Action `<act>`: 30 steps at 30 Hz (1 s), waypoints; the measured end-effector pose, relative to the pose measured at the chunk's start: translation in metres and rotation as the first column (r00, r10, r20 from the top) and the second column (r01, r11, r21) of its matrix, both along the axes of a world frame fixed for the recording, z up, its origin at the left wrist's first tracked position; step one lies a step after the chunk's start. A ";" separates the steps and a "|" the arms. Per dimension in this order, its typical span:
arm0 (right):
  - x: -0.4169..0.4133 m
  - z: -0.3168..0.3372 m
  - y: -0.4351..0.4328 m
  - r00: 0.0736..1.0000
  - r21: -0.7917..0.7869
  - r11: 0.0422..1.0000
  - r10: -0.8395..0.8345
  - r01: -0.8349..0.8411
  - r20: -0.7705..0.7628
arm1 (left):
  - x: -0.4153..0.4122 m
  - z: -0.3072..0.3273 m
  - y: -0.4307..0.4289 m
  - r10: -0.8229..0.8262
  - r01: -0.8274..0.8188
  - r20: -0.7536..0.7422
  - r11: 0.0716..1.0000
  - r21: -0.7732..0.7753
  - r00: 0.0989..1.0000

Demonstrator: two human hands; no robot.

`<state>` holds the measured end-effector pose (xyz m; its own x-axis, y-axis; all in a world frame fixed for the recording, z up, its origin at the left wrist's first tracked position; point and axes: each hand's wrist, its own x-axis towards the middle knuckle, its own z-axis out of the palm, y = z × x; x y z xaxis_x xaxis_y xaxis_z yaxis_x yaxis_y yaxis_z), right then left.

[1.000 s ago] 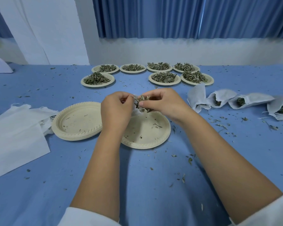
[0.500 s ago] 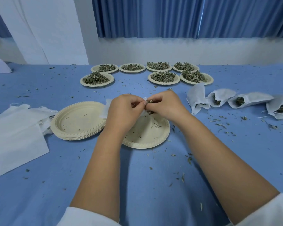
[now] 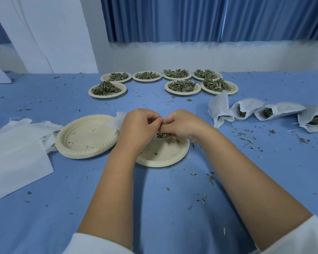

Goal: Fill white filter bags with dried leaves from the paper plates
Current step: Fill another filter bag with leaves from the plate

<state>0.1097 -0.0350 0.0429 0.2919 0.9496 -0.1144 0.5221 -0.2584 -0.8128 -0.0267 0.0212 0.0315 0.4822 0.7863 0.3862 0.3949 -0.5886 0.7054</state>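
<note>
- Head view, and both hands are busy at the centre of the table: the left hand (image 3: 138, 125) is curled tight, fingers and thumb pinching a white filter bag (image 3: 117, 121), whose free end sticks out flat past the knuckles on the left.
- The right hand (image 3: 180, 123) is knuckle to knuckle with it, fingers curled in, thumb pressed against the left fingertips at the bag's mouth; exactly what sits under those fingertips is hidden.
- Just below the two hands a small clump of dried leaves (image 3: 162, 135) shows, with a few more lying loose beside it.
- All of this hangs over a paper plate (image 3: 162, 158), nearly bare, only crumbs on it.
- Touching that plate on the left is a stack of empty plates (image 3: 86, 136).
- Further left, flat unfilled bags (image 3: 17, 154) lie in an overlapping pile.
- Off to the right, four filled bags (image 3: 246, 109) lie in a row on their sides, mouths open towards the camera, dark leaves visible inside.
- At the far side, seven plates of leaves (image 3: 182, 87) sit in two rows, four behind and three in front.
- Leaf crumbs are scattered all over the blue tablecloth (image 3: 154, 208).
- White sleeves (image 3: 301, 239) frame the bottom corners, and a pleated blue curtain (image 3: 191, 19) hangs behind.
</note>
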 end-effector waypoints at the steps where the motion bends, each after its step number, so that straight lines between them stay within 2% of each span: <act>1: -0.002 0.000 0.000 1.000 0.000 1.000 -0.001 0.001 -0.001 | 0.000 0.000 0.000 -0.005 0.005 -0.004 1.000 -0.005 1.000; 3: -0.002 0.002 0.000 0.998 -0.003 1.000 -0.031 0.031 -0.048 | -0.001 0.000 0.000 -0.012 0.012 -0.001 1.000 -0.021 1.000; 5: 0.000 0.005 0.000 0.980 -0.008 0.997 -0.079 0.079 -0.184 | -0.001 0.000 0.001 0.007 -0.006 0.019 0.999 -0.044 1.000; 7: 0.001 0.009 0.001 0.892 0.028 0.991 -0.104 0.129 -0.439 | -0.001 0.001 0.002 0.040 -0.037 0.045 0.997 -0.069 0.998; 9: 0.003 0.011 0.002 0.810 0.072 0.984 -0.091 0.162 -0.579 | -0.001 0.001 0.003 0.061 -0.054 0.070 0.995 -0.088 0.996; 12: 0.000 0.006 0.002 0.841 0.122 0.976 -0.090 0.182 -0.533 | -0.001 0.003 0.002 0.057 -0.044 0.114 0.992 -0.120 0.992; 17: -0.003 -0.003 0.007 0.832 0.230 0.936 -0.105 0.268 -0.545 | -0.004 0.007 -0.001 0.032 -0.005 0.187 0.990 -0.142 0.982; 21: -0.006 -0.007 0.007 0.816 0.202 0.932 -0.141 0.300 -0.560 | -0.004 0.009 -0.002 0.019 0.019 0.220 0.985 -0.170 0.975; 25: -0.011 -0.012 0.010 0.879 0.183 0.935 -0.202 0.304 -0.431 | -0.004 0.009 -0.001 0.013 0.032 0.227 0.980 -0.196 0.974; 27: -0.010 -0.013 0.012 0.859 0.164 0.941 -0.188 0.297 -0.477 | -0.005 0.009 -0.001 0.009 0.044 0.249 0.978 -0.206 0.968; 30: -0.009 -0.014 0.013 0.800 0.113 0.977 -0.079 0.181 -0.594 | -0.006 0.011 -0.002 0.010 0.044 0.265 0.979 -0.197 0.964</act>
